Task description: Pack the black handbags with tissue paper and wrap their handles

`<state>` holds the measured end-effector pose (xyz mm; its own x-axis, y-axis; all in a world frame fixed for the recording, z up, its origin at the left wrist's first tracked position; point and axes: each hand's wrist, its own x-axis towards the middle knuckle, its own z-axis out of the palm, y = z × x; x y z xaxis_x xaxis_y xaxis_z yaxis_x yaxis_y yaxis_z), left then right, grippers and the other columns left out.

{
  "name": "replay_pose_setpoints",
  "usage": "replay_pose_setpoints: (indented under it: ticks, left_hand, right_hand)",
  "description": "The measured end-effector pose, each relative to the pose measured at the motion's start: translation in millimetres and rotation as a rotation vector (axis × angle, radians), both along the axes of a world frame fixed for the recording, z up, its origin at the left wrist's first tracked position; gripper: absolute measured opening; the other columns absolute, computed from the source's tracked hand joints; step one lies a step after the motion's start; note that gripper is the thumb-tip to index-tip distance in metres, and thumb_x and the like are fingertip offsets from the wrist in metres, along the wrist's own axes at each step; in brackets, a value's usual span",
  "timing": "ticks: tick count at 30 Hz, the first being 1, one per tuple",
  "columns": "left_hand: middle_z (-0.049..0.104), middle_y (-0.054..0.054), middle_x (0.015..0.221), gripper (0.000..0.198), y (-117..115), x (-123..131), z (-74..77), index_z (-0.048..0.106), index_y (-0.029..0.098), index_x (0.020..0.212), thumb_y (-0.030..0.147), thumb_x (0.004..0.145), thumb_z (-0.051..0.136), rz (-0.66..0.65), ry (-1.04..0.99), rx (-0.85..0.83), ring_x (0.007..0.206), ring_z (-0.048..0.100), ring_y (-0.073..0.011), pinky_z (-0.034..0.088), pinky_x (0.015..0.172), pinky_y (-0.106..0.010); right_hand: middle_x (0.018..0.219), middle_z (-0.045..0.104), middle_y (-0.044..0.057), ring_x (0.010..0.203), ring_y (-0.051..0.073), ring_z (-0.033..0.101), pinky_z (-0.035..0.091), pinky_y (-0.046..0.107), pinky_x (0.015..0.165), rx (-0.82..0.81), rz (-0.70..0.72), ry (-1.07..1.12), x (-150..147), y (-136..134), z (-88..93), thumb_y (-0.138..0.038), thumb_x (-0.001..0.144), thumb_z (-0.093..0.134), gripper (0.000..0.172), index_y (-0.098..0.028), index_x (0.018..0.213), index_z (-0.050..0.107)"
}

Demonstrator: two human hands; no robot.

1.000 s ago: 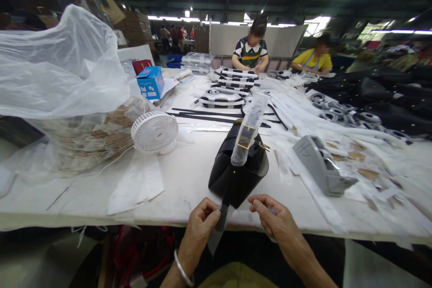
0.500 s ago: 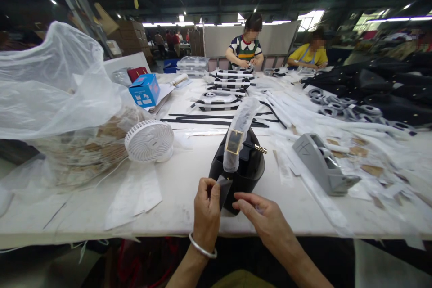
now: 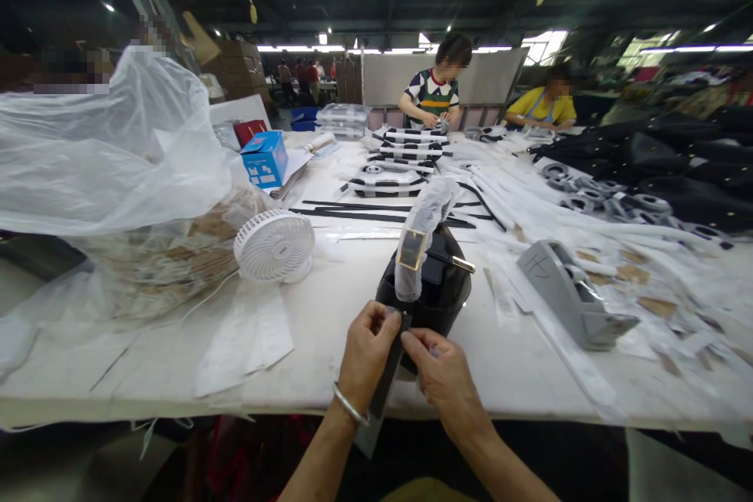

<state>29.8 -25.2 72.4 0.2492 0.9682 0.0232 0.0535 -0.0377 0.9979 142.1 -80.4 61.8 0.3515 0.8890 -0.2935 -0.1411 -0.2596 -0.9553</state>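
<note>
A black handbag [image 3: 450, 286] stands on the table in front of me. Its handle [image 3: 410, 282] is wrapped in whitish translucent film and carries a gold buckle [image 3: 412, 249]. From the bag's near side a dark strap [image 3: 385, 386] hangs down past the table edge, with translucent material at its lower end. My left hand [image 3: 368, 349], a bangle on its wrist, is closed in a pinch on the strap's upper part. Close beside it my right hand [image 3: 441, 372] is closed too, thumb and finger pressed at the strap's edge; what they grip is partly hidden.
A grey tape dispenser [image 3: 573, 294] stands to the right, a white fan [image 3: 275, 247] to the left. Behind the bag lie black strips [image 3: 353, 213] and wrapped handles [image 3: 388, 187]. A big plastic bag [image 3: 158, 251] fills the left side. Two people work across the table.
The strap has swung down toward me and over the table edge. My right hand has moved in beside my left, its fingers now at the strap. The view has shifted slightly.
</note>
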Motion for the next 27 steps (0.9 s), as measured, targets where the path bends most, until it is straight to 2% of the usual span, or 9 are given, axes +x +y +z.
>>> replay_pose_setpoints:
  ticks: [4,7,10,14,18,20,22,27]
  left_hand:
    - [0.048,0.005,0.063,0.031,4.1,5.6,-2.4,0.053,0.017,0.074,0.045,0.085,0.06,-0.049,-0.107,-0.071,0.058,0.044,-0.0099,0.036,0.055,-0.02]
    - [0.046,0.006,0.058,0.033,2.8,11.0,-3.8,0.051,0.017,0.074,0.048,0.083,0.063,-0.095,-0.155,-0.125,0.052,0.04,-0.0084,0.031,0.049,-0.019]
    - [0.049,0.005,0.058,0.034,1.9,12.4,-5.3,0.052,0.017,0.076,0.047,0.08,0.066,-0.113,-0.184,-0.165,0.051,0.041,-0.0082,0.032,0.048,-0.019]
    - [0.058,0.001,0.069,0.034,0.7,5.4,-7.9,0.057,0.015,0.079,0.047,0.079,0.069,-0.085,-0.216,-0.197,0.063,0.051,-0.0113,0.042,0.06,-0.022]
    - [0.057,0.002,0.068,0.031,-2.2,-3.6,-6.2,0.056,0.016,0.072,0.044,0.078,0.069,-0.078,-0.203,-0.207,0.064,0.05,-0.0115,0.042,0.062,-0.022]
    - [0.056,0.003,0.064,0.029,-4.4,-4.9,-2.8,0.056,0.017,0.07,0.042,0.078,0.068,-0.046,-0.122,-0.143,0.06,0.048,-0.0114,0.04,0.058,-0.022]
    - [0.053,0.003,0.059,0.026,-7.4,-3.6,0.6,0.056,0.018,0.067,0.038,0.08,0.066,0.034,0.035,0.003,0.056,0.045,-0.0113,0.036,0.054,-0.022]
    - [0.055,0.001,0.061,0.019,-17.8,3.7,-0.7,0.058,0.021,0.069,0.024,0.088,0.057,0.208,0.397,0.557,0.054,0.049,-0.0128,0.033,0.055,-0.025]
  right_hand:
    - [0.038,0.037,-0.007,0.032,0.007,0.028,0.02,0.021,0.031,-0.026,-0.08,0.053,1.9,-0.4,5.4,-0.065,0.062,0.075,0.055,-0.014,0.081,0.07]
    - [0.035,0.035,-0.008,0.03,0.006,0.025,0.017,0.02,0.03,0.0,-0.18,0.141,2.0,1.3,9.7,-0.065,0.057,0.078,0.054,-0.014,0.072,0.067]
    - [0.039,0.044,-0.005,0.031,0.005,0.025,0.017,0.021,0.031,0.039,-0.231,0.141,2.0,4.7,12.3,-0.062,0.056,0.08,0.052,-0.013,0.067,0.066]
    - [0.055,0.062,0.003,0.038,0.007,0.038,0.026,0.022,0.035,0.07,-0.231,0.051,1.1,9.0,13.5,-0.057,0.063,0.076,0.045,-0.012,0.069,0.07]
    - [0.061,0.067,0.004,0.055,0.013,0.055,0.042,0.023,0.051,0.112,-0.203,-0.04,0.0,10.3,12.5,-0.05,0.066,0.075,0.037,-0.013,0.067,0.072]
    - [0.063,0.068,0.004,0.059,0.014,0.057,0.045,0.024,0.057,0.12,-0.191,-0.079,0.0,10.1,10.9,-0.049,0.067,0.074,0.036,-0.013,0.068,0.073]
    - [0.063,0.068,0.005,0.06,0.015,0.057,0.045,0.025,0.057,0.124,-0.187,-0.121,0.2,9.9,8.9,-0.048,0.069,0.073,0.036,-0.013,0.069,0.073]
    - [0.066,0.068,0.005,0.062,0.016,0.056,0.045,0.026,0.059,0.155,-0.182,-0.249,-0.2,9.2,7.3,-0.047,0.072,0.07,0.033,-0.014,0.068,0.073]
